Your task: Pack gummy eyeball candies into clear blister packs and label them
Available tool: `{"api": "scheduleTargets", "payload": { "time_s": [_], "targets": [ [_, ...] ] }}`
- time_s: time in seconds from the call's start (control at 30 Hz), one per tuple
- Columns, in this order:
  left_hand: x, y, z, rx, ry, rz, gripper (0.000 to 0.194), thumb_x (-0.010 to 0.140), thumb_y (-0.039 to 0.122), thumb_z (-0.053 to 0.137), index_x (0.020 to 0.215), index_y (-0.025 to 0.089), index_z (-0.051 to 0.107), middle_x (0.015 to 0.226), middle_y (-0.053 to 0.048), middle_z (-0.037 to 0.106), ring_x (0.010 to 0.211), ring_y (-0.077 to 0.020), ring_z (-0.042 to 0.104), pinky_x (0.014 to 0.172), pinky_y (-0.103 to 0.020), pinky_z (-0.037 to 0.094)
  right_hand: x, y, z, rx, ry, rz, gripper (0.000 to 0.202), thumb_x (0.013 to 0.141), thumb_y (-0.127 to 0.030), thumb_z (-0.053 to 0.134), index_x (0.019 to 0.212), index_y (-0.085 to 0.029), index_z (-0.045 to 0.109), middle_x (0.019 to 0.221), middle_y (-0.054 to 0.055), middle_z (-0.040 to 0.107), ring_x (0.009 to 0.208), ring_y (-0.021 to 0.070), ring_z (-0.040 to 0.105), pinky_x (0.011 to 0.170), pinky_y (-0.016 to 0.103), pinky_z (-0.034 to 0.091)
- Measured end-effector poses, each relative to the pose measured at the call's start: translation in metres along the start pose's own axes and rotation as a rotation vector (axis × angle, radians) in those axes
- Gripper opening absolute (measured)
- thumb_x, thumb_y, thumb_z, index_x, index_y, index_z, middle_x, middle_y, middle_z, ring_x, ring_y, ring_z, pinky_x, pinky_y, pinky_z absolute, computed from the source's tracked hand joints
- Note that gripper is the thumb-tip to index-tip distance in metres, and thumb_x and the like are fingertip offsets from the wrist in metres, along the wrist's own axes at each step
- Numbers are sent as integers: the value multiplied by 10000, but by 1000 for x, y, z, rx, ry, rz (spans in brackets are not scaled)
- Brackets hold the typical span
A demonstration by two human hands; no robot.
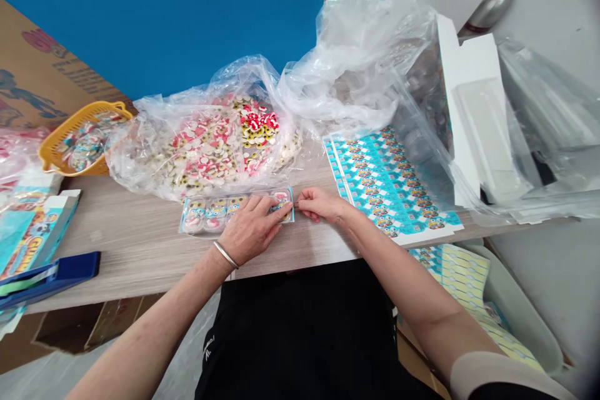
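A clear plastic tray (216, 215) with several rounded compartments lies on the table in front of me. Printed blue labels and small red, white and yellow pieces show in its compartments. My left hand (250, 225), with a silver bangle at the wrist, lies across the tray, fingers stretched out over its right part. At the tray's right end, the fingers of my right hand (319, 204) are pinched together. What they grip, if anything, is too small to make out. Just right of that hand lies a sheet of blue printed labels (375, 200).
Behind the tray, a clear bag (140, 153) holds many small coloured pieces. Left of it stands a yellow basket (112, 109) of wrapped items. A blue tape dispenser (77, 269) lies at left. Crumpled plastic (347, 87) and a white carton (447, 69) are at right, above a grey bin (539, 331).
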State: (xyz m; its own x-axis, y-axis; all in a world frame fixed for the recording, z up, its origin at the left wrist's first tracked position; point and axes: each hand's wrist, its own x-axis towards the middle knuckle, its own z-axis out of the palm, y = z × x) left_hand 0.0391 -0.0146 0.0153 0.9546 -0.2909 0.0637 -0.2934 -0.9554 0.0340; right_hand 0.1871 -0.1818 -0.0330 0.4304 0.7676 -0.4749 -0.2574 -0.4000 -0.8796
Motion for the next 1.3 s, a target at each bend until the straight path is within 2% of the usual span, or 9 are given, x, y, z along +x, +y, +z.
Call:
{"api": "scheduleTargets", "payload": {
  "time_s": [0.27, 0.4, 0.57, 0.7, 0.8, 0.97, 1.07, 1.13, 1.3],
  "targets": [
    [-1, 0, 1, 9, 10, 7, 464, 962, 224, 537, 1426, 228, 512, 1233, -129, 581, 1072, -296, 515, 900, -477, 493, 7, 1, 12, -246, 102, 67, 239, 826, -288, 581, 614, -207, 505, 432, -82, 475, 335, 66, 351, 374, 210, 254],
    [-1, -1, 2, 10, 28, 12, 449, 965, 241, 544, 1413, 228, 525, 1219, -126, 588, 1062, -295, 522, 899, -480, 496, 8, 1, 14, -455, 187, 36, 263, 799, -287, 632, 568, -195, 544, 436, -48, 487, 431, 99, 439, 469, 231, 310],
    [-5, -2, 5, -23, 86, 24, 430, 967, 254, 551, 1394, 216, 535, 1215, -131, 595, 1059, -287, 551, 904, -478, 509, -6, -5, 15, -684, 278, -82, 12, 763, -159, 619, 759, -166, 626, 753, 55, 678, 749, 194, 622, 689, 282, 433],
    [-14, -5, 10, -69, 141, 55, 413, 968, 207, 540, 1381, 180, 524, 1282, -130, 581, 1154, -280, 545, 996, -456, 499, -22, -7, 15, -790, 269, -356, 384, 752, -96, 560, 1132, -146, 595, 1216, 144, 648, 1124, 242, 607, 945, 344, 463],
    [-20, -7, 14, -98, 177, 58, 397, 967, 181, 536, 1363, 151, 526, 1285, -136, 586, 1199, -277, 536, 1049, -449, 485, -29, -9, 17, -877, 260, -548, 515, 710, -133, 617, 1220, -126, 541, 1388, 200, 535, 1294, 289, 516, 1063, 403, 428],
    [-24, -7, 19, -87, 241, 58, 348, 981, 193, 522, 1323, 133, 547, 1267, -135, 610, 1199, -278, 555, 1052, -451, 498, -40, -19, 25, -1046, 268, -303, 511, 742, -170, 623, 1242, -112, 533, 1231, 192, 618, 1120, 305, 623, 943, 414, 503],
    [-23, -7, 20, -94, 250, 48, 356, 978, 193, 531, 1331, 147, 541, 1271, -128, 618, 1205, -275, 566, 1058, -457, 499, -37, -27, 36, -1108, 279, -390, 804, 725, -246, 712, 1445, -100, 386, 1472, 238, 455, 1344, 350, 470, 1078, 458, 422],
    [-23, -8, 21, -111, 257, 42, 358, 974, 191, 536, 1330, 154, 537, 1277, -128, 621, 1216, -271, 568, 1068, -463, 494, -29, -32, 46, -1133, 264, -465, 932, 722, -305, 750, 1516, -120, 298, 1530, 229, 393, 1393, 355, 405, 1118, 484, 379],
    [-26, 1, 20, -120, 300, 48, 251, 966, 156, 514, 1205, 130, 585, 1205, -127, 656, 1185, -270, 588, 1052, -459, 504, -25, -32, 61, -1215, 245, -441, 822, 778, -301, 717, 1493, -119, 355, 1400, 198, 522, 1251, 341, 506, 1042, 495, 422]
  ]
}}
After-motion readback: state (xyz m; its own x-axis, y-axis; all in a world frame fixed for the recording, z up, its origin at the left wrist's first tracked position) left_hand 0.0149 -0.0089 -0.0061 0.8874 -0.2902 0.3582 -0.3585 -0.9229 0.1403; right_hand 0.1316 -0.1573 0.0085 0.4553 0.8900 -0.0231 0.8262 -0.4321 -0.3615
